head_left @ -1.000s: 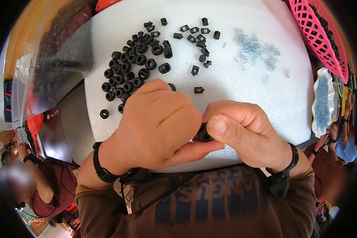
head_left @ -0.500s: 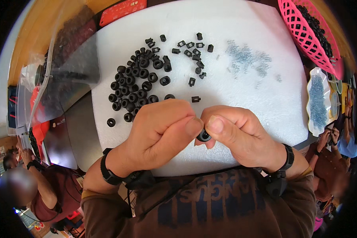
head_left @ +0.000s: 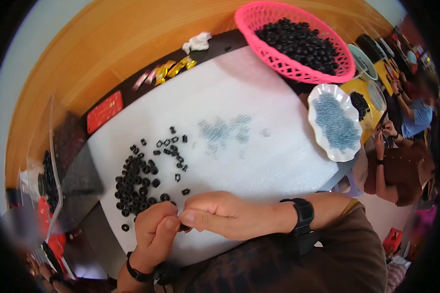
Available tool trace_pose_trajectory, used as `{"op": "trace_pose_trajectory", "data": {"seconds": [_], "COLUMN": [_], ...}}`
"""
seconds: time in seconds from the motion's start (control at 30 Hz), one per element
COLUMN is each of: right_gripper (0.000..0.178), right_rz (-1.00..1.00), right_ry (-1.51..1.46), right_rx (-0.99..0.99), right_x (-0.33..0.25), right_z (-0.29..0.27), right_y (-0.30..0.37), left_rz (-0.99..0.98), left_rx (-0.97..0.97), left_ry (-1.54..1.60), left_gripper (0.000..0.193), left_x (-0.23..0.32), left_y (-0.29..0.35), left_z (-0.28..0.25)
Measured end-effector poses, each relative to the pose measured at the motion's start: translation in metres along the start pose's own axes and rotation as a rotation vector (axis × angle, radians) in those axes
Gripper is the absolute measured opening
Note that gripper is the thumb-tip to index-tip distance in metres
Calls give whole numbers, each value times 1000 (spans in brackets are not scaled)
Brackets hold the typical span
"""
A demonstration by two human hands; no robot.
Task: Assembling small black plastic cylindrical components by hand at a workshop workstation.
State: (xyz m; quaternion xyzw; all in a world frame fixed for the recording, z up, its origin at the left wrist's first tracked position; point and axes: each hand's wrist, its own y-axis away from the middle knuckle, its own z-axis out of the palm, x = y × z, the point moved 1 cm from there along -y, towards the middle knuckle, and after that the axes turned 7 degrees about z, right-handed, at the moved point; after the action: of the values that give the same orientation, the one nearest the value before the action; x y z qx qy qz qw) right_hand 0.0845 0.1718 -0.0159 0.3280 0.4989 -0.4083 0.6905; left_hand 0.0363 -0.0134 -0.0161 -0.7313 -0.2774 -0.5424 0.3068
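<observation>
My left hand [head_left: 156, 229] and my right hand [head_left: 220, 215] meet over the near edge of a white foam sheet [head_left: 274, 161], both closed with thumbs against bent fingers. Between their fingertips they pinch a small black round part [head_left: 184, 228], which is mostly hidden. Just beyond my left hand lies a heap of black ring-shaped parts [head_left: 142, 190]. Small black square-framed pieces [head_left: 177, 177] are scattered to the right of that heap. Farther off, a loose patch of tiny silvery springs [head_left: 220, 132] lies on the foam.
A pink basket [head_left: 344, 71] full of black parts stands at the far right, beside a white scalloped dish [head_left: 314, 128] of tiny silvery springs. A red box [head_left: 105, 111], wrapped sweets [head_left: 173, 68] and a clear plastic bin [head_left: 78, 166] line the far and left sides. Other people sit at right.
The view has swung right, so the basket and dish now show fully and my hands appear lower and farther left. Both hands still hold the black part together, now more covered.
</observation>
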Motion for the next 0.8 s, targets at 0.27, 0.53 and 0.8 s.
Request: {"op": "trace_pose_trajectory", "data": {"seconds": [0.27, 0.53, 0.8], "right_gripper": [29, 46, 38], "right_rz": [-30, -500, -70], "right_ry": [-268, -791, -430], "right_rx": [443, 709, 284], "right_x": [-35, -118, -54], "right_z": [-32, -189, -89], "right_y": [5, 17, 4], "left_rz": [28, 80, 11], "left_rx": [170, -15, 92], "left_ry": [92, -170, -469], "left_gripper": [34, 20, 14], "left_x": [1, 23, 24], "left_y": [0, -12, -14], "left_z": [-7, 8, -15]}}
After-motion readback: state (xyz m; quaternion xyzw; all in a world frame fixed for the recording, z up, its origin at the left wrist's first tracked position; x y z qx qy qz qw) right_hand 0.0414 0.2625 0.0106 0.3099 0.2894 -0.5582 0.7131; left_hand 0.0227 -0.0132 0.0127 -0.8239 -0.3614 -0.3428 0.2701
